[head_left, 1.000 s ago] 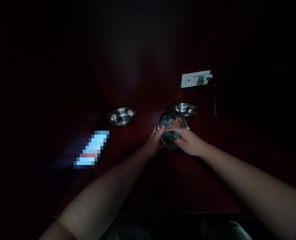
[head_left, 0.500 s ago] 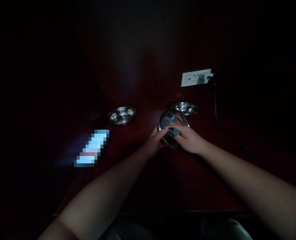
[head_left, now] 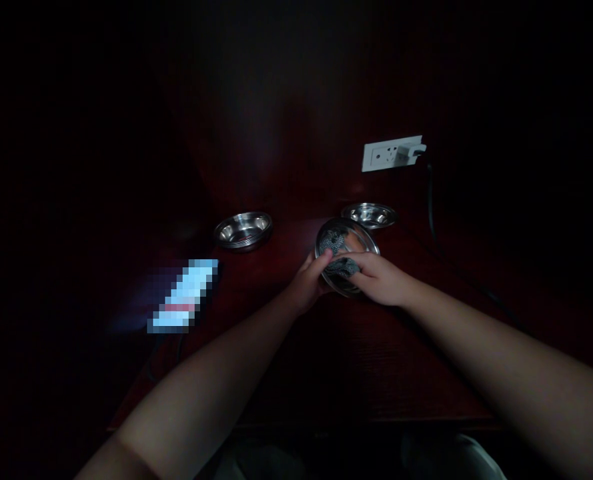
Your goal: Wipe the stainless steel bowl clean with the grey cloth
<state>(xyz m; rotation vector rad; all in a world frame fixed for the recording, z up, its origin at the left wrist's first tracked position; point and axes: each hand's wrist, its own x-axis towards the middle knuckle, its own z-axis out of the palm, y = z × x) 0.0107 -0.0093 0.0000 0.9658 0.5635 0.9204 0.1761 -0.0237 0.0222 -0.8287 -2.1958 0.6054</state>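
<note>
My left hand [head_left: 307, 283] grips a shiny metal bowl [head_left: 369, 241] by its left rim, thumb over the edge and fingers behind. The bowl is tilted so that its inside faces me. Inside it, my right hand [head_left: 380, 279] presses a dark grey patterned cloth [head_left: 343, 268] against the metal, fingers closed on it. Just behind the held bowl lies another metal bowl [head_left: 369, 215]. Farther left on the table sits a stack of metal bowls [head_left: 243, 230].
A blurred-out bright screen [head_left: 186, 297] lies on the left of the dark red table [head_left: 296, 373]. A white wall socket [head_left: 392, 153] holds a plug, and its black cable [head_left: 431, 200] runs down to the right. The room is dark.
My right hand and the cloth have shifted slightly down and left inside the bowl. The held bowl has turned a little; the other bowls stay where they were.
</note>
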